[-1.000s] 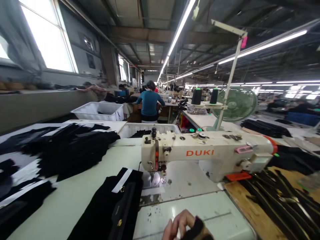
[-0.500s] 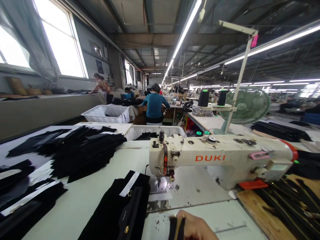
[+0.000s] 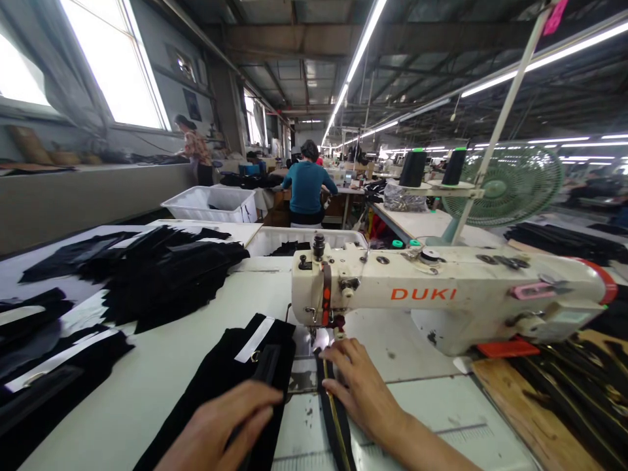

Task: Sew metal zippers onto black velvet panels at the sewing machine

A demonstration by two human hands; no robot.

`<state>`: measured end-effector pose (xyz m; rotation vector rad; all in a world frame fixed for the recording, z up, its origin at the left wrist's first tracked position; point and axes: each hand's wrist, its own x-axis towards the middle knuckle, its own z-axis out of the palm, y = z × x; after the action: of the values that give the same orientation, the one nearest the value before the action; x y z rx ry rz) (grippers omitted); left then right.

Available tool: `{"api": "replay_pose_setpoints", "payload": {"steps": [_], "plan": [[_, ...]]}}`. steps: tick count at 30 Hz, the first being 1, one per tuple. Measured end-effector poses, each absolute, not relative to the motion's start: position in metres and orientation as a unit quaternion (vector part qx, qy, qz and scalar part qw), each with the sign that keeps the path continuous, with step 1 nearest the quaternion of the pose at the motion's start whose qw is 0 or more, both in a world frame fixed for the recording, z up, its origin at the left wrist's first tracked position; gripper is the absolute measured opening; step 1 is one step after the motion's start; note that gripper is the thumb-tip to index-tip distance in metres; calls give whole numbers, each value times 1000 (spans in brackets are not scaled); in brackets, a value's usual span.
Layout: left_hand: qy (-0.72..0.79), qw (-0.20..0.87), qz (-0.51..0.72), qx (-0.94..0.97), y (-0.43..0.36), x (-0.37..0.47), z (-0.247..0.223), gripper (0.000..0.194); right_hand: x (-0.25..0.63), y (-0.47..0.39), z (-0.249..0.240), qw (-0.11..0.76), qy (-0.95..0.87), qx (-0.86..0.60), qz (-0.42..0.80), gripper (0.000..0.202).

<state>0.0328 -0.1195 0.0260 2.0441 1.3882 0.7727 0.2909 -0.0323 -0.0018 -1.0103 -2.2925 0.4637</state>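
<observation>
Plainly right hand [image 3: 362,387] on one zipper [image 3: 334,418]

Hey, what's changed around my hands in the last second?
Your right hand has moved forward from the bottom of the view, bringing the dark, gold-lined strip towards the sewing machine; its fingers are on the strip now. Your left hand has come into view over the black fabric. The fabric still lies left of the machine.

Zip [image 3: 335,422] — rt of cloth [image 3: 210,376]
</observation>
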Motion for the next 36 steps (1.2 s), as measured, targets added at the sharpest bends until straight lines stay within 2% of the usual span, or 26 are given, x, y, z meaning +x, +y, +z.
{"api": "replay_pose_setpoints", "payload": {"steps": [2, 5, 9, 10, 15, 18, 21, 27, 36], "plan": [[529, 142, 244, 800, -74, 15, 28, 38, 292, -31, -3, 279, -889, -321, 167, 22], [502, 137, 212, 827, -20, 3, 24, 47, 295, -27, -4, 259, -906, -294, 160, 22], [509, 164, 213, 818, 4, 9, 13, 17, 296, -24, -5, 228, -919, -297, 124, 34], [522, 164, 222, 807, 3, 12, 10, 13, 296, -24, -6, 224, -920, -299, 115, 35], [579, 146, 271, 755, -12, 34, -1, 22, 291, -30, -11, 218, -923, -308, 76, 37], [587, 95, 292, 749, -36, 50, -10, 42, 291, -34, -13, 225, -923, -301, 85, 32], [541, -6, 276, 795, -67, 63, -17, 58, 293, -38, -16, 247, -924, -282, 78, 32], [447, -161, 216, 853, -85, 73, -18, 57, 292, -38, -26, 319, -911, -259, -22, 28], [428, -220, 179, 858, -81, 73, -20, 46, 292, -36, -35, 337, -906, -247, -64, 29]]}}
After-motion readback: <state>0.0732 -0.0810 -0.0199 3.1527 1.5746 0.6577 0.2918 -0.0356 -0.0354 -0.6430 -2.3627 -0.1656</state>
